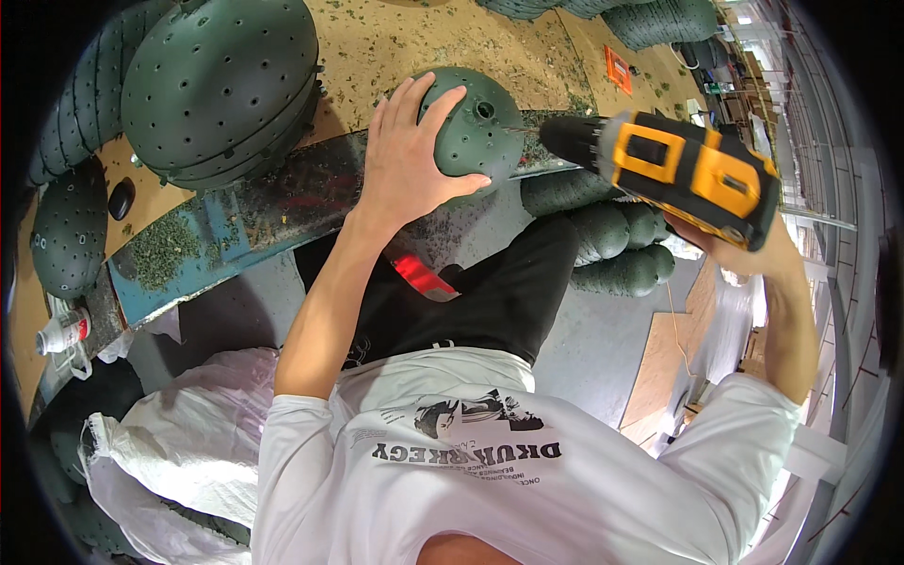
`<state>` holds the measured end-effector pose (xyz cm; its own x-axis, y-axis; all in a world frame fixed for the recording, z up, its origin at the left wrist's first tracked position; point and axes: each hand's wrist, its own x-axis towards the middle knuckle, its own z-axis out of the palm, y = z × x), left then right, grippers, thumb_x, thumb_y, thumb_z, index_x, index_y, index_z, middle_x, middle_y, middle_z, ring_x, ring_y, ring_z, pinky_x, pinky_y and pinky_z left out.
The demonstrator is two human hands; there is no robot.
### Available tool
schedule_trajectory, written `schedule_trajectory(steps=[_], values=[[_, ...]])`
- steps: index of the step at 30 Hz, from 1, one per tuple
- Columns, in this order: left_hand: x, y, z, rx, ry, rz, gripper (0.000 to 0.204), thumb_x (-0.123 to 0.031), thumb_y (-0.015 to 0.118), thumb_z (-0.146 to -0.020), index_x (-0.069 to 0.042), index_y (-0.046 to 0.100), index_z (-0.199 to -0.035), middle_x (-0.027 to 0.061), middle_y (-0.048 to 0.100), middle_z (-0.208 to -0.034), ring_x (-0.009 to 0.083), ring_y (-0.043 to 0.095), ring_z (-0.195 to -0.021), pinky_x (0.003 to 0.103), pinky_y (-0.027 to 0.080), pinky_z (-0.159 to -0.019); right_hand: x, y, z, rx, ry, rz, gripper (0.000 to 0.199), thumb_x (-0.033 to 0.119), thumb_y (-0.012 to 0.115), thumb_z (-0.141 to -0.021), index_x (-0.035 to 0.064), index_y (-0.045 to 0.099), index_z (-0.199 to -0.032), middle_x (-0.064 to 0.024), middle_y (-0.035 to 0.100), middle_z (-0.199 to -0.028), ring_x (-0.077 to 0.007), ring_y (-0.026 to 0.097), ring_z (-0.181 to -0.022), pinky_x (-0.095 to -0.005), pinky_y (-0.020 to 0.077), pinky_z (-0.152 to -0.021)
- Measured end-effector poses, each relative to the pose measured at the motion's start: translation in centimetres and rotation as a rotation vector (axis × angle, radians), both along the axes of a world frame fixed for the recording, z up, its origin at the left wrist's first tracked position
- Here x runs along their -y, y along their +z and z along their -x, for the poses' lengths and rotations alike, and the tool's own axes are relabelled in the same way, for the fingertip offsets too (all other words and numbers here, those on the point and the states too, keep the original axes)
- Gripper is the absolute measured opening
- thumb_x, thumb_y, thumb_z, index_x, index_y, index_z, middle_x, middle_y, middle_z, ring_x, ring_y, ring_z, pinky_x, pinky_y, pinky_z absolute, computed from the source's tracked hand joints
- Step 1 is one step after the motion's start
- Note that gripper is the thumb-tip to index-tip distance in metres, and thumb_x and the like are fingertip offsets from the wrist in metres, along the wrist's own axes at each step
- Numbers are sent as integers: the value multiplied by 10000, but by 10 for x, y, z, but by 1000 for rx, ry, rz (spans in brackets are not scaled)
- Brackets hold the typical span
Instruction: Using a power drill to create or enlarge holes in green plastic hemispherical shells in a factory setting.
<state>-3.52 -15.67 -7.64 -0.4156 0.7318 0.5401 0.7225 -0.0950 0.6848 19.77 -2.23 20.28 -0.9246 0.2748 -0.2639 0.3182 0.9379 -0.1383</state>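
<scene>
My left hand [407,165] grips a dark green plastic dome [485,146] from its left side, fingers spread over its top and thumb along the near side. Small holes dot the dome, and a larger round one shows near its far right. In my right hand [739,252] is a yellow and black cordless drill [702,174], held level with its nose toward the dome. A thin bit reaches from the chuck to the dome's right side; whether it touches the surface I cannot tell. My right fingers are mostly hidden behind the drill.
Stacked green domes [226,85] stand at the left of the workbench [377,33], which is strewn with green shavings. More nested domes [603,231] lie below its edge. An orange packet [619,71] lies far right. A white sack [202,414] and a plastic bottle [64,331] are at left.
</scene>
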Motion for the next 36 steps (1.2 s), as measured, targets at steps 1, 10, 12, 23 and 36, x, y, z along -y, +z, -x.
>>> schedule_trajectory(steps=[1,10,12,23,36], values=[[-1,0,-1,-5,-7,-12,941,-432,895,-553,-193,511,-1379,160,431,-1430,381,372,-1354,543,281,-1121,2,-1,-13,-57,86,-62,359,80,809,-747,81,704,-1090,-87,721,-1032,-248,691,-910,-353,542,-825],[2,-11,-15,-94,78,-148,587,-317,820,-731,-143,642,-1262,187,481,-1415,393,446,-1305,496,354,-1076,59,-57,-87,-434,-506,183,365,47,835,-676,87,754,-1030,-59,738,-1022,-226,693,-897,-335,542,-818],[2,-13,-16,-118,114,-181,426,-247,781,-798,-119,688,-1194,178,542,-1366,373,501,-1264,468,395,-1051,58,-61,-94,-381,-333,81,335,65,827,-702,94,754,-1027,-69,737,-1019,-254,691,-895,-350,538,-803],[4,25,-11,11,88,-48,674,-155,735,-802,-107,472,-1421,201,360,-1519,384,365,-1386,439,330,-1118,41,-83,-92,-356,-7,-66,291,63,798,-731,108,730,-1010,-63,722,-992,-259,683,-861,-366,531,-763],[3,8,-26,-90,44,180,1036,-409,875,-622,-201,362,-1498,133,291,-1561,388,227,-1454,586,197,-1169,38,-94,-69,-345,-49,66,272,79,778,-747,107,724,-1013,-75,709,-977,-303,663,-874,-382,528,-780]])
